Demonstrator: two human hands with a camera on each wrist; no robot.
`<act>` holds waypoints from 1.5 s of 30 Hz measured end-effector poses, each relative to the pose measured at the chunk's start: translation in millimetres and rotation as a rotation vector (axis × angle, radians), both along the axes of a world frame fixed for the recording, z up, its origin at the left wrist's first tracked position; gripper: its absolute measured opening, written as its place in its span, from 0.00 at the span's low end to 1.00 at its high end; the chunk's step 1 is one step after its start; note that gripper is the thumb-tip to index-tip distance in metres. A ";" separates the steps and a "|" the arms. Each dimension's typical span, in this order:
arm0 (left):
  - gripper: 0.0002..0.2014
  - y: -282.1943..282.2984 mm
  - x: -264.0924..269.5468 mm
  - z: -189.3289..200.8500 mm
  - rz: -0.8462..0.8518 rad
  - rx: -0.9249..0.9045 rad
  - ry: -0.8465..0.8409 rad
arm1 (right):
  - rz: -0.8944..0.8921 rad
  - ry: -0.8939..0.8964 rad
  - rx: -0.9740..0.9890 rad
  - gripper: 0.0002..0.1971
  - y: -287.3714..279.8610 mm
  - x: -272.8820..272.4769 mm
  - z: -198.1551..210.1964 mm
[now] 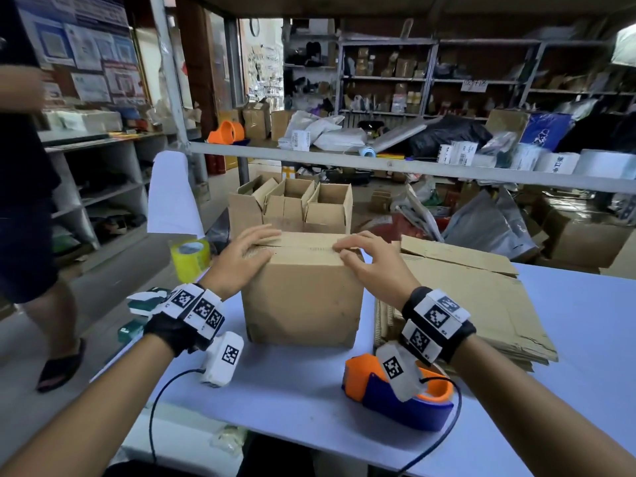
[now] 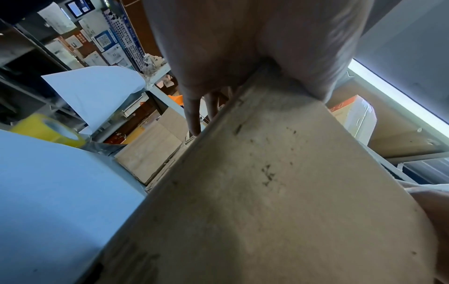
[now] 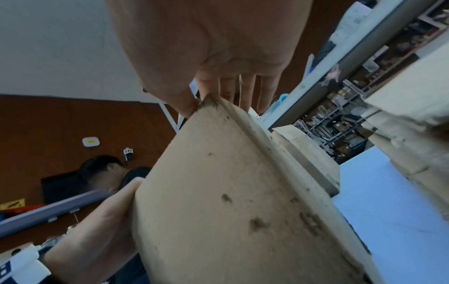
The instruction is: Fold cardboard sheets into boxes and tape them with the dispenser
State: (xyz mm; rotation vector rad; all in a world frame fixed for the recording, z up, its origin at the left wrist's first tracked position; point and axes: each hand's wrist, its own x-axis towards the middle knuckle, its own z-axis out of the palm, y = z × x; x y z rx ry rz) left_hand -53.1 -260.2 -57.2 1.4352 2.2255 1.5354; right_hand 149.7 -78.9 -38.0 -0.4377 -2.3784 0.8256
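A brown cardboard box (image 1: 303, 297) stands on the blue table (image 1: 309, 390) with its top flaps folded down. My left hand (image 1: 246, 256) lies flat over the top's left end, palm on the flaps. My right hand (image 1: 371, 259) is at the right end, bent fingertips on the top seam and thumb by the front edge. The left wrist view shows the left hand (image 2: 218, 48) draped over the box (image 2: 267, 192). In the right wrist view the right hand (image 3: 206, 48) touches a top corner of the box (image 3: 230, 201). The orange and blue tape dispenser (image 1: 395, 401) lies on the table below my right wrist, held by no hand.
A yellow tape roll (image 1: 190, 258) sits at the table's left edge. Flat cardboard sheets (image 1: 481, 304) are stacked right of the box. Several open boxes (image 1: 292, 208) stand behind it. Another person (image 1: 31, 201) stands at the far left. A metal rail (image 1: 413, 166) crosses behind.
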 end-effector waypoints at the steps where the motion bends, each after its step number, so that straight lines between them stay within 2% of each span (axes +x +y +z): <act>1: 0.16 1.5 -1.2 -2.0 0.011 0.002 0.024 | 0.011 0.012 -0.005 0.11 0.8 0.6 -2.1; 5: 0.14 3.4 -5.5 -8.2 0.015 0.053 0.002 | 0.067 0.015 0.044 0.12 2.8 5.3 -2.5; 9: 0.15 3.9 -4.3 -11.0 0.002 0.095 -0.029 | 0.110 -0.119 0.144 0.17 5.4 16.0 7.1; 15: 0.14 6.5 -3.9 -13.4 -0.002 0.132 -0.040 | 0.080 -0.244 0.218 0.26 0.2 55.0 4.0; 17: 0.14 7.4 -3.2 -14.8 0.007 0.151 -0.053 | 0.033 -0.265 0.220 0.25 -5.9 66.1 -3.6; 19: 0.14 8.6 -2.3 -16.0 0.006 0.174 -0.076 | -0.010 -0.362 0.250 0.17 -12.2 74.9 -12.1; 21: 0.14 10.4 -0.5 -17.4 0.015 0.197 -0.091 | 0.013 -0.568 0.295 0.15 -16.9 82.3 -21.7; 24: 0.12 11.9 3.1 -18.7 0.046 0.221 -0.101 | 0.071 -0.798 0.408 0.21 -22.1 91.4 -38.1; 28: 0.11 11.7 8.0 -17.6 0.066 0.237 -0.107 | 0.027 -0.884 0.544 0.31 -23.8 101.9 -51.6; 31: 0.11 11.3 8.9 -17.1 0.078 0.229 -0.113 | -0.001 -0.933 0.569 0.35 -25.9 105.0 -59.3; 34: 0.11 11.1 9.2 -16.6 0.076 0.225 -0.115 | -0.017 -0.936 0.526 0.33 -31.6 106.6 -64.1; 37: 0.10 10.6 10.0 -16.7 0.066 0.233 -0.131 | -0.009 -0.881 0.485 0.26 -35.3 108.9 -55.0; 40: 0.10 10.7 9.9 -16.7 0.071 0.238 -0.129 | 0.058 -0.763 0.378 0.19 -36.4 114.9 -34.1; 43: 0.10 10.9 8.1 -17.4 0.060 0.233 -0.131 | 0.115 -0.634 0.280 0.23 -38.5 122.8 -4.9; 45: 0.11 10.8 6.1 -19.3 0.053 0.241 -0.130 | 0.169 -0.522 0.256 0.22 -41.6 125.5 19.9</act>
